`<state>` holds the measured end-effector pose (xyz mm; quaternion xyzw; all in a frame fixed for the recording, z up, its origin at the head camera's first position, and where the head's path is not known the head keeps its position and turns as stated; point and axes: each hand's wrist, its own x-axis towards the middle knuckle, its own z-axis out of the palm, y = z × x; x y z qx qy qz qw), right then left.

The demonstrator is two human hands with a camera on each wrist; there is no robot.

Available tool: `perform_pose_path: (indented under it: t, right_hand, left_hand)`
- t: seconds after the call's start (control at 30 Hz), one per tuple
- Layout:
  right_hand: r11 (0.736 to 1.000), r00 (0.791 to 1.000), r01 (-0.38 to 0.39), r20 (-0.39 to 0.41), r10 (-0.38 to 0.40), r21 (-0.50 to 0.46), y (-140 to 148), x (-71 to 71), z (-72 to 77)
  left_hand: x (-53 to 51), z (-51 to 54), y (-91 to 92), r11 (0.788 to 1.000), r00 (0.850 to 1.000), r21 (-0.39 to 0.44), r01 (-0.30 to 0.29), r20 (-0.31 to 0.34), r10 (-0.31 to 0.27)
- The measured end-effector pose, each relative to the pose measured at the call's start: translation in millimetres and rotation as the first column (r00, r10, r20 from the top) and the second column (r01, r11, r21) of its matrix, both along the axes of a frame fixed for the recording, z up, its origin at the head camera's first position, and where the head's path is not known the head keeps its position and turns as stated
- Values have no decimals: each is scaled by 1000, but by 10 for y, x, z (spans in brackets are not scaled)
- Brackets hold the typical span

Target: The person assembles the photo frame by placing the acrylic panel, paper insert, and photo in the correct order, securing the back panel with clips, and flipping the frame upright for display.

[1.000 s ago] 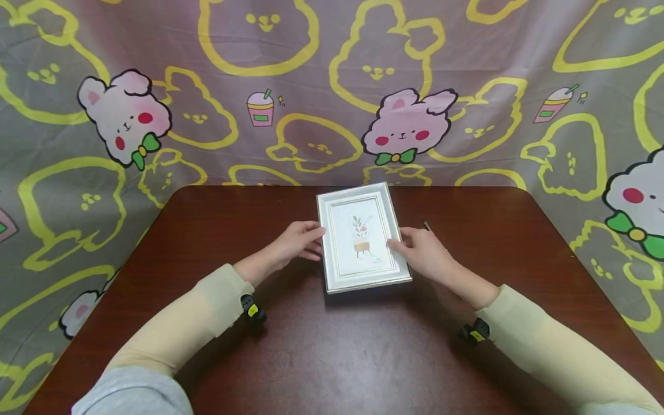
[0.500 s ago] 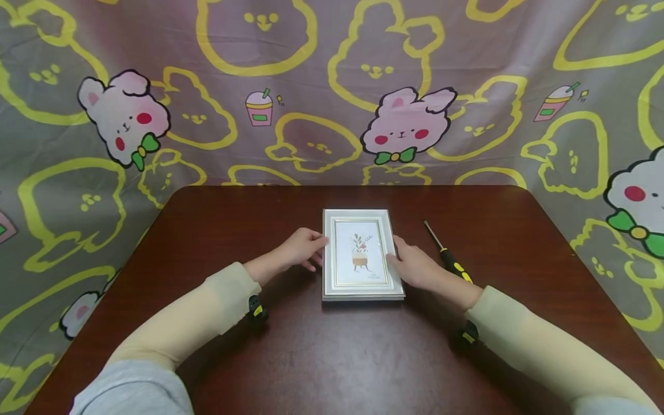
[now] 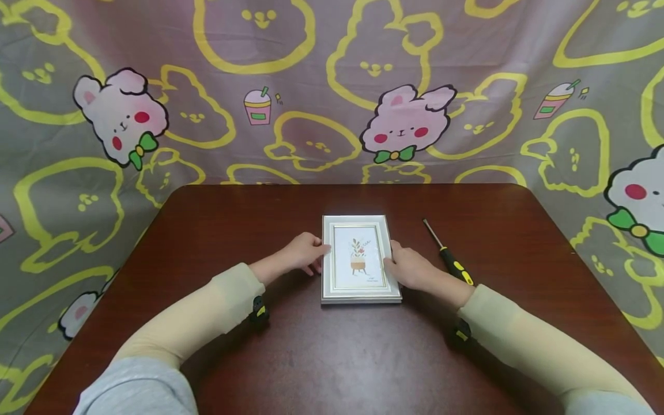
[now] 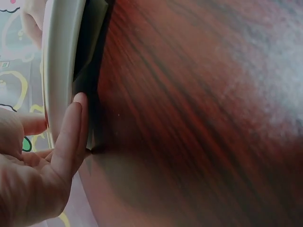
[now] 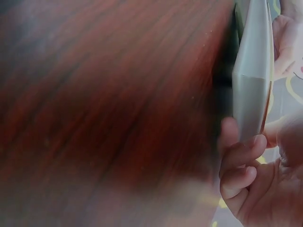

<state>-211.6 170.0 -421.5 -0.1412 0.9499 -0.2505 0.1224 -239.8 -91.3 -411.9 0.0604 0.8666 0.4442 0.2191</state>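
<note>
A white picture frame (image 3: 359,259) with thin gold lines lies face up between both hands, mid-table in the head view. Its picture shows a potted plant on a legged stand. My left hand (image 3: 302,253) pinches the left edge, thumb on the front; in the left wrist view its fingers (image 4: 71,137) reach under the frame's side (image 4: 60,71). On the opposite edge my right hand (image 3: 415,266) grips likewise, its curled fingers (image 5: 239,182) below the rim in the right wrist view. Dark shadow lies under the frame; whether it touches the table cannot be told.
A screwdriver (image 3: 453,262) with a black and yellow handle lies on the dark red-brown table (image 3: 332,363), right of the right hand. Behind the table hangs a curtain (image 3: 311,86) printed with cartoon rabbits and yellow outlines.
The picture frame was tilted and raised; both hands have lowered it, straightened it and brought it slightly nearer. The screwdriver, mostly hidden before, now shows fully beside the right hand.
</note>
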Motion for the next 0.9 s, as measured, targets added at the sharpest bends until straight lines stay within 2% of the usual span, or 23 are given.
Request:
perform_pose_path:
  t: [0.1, 0.2, 0.3, 0.6, 0.9]
  right_hand:
    - [1000, 1000, 16, 22, -16, 7, -14, 3, -14]
    - [1000, 999, 27, 46, -27, 7, -26, -3, -24]
    - [999, 997, 35, 73, -35, -1, -41, -12, -36]
    - [999, 998, 10, 67, -13, 51, -67, -41, -60]
    - [996, 994, 9, 110, -18, 83, 15, -30, -7]
  left_hand:
    - [4, -18, 5, 996, 999, -84, 26, -39, -30]
    - [10, -14, 13, 984, 993, -170, 62, -86, -77]
    - [18, -6, 21, 975, 988, -207, 83, -112, -108]
    - [45, -45, 31, 962, 982, -257, 88, -139, -126]
    - [36, -43, -14, 978, 984, -199, 66, -150, -96]
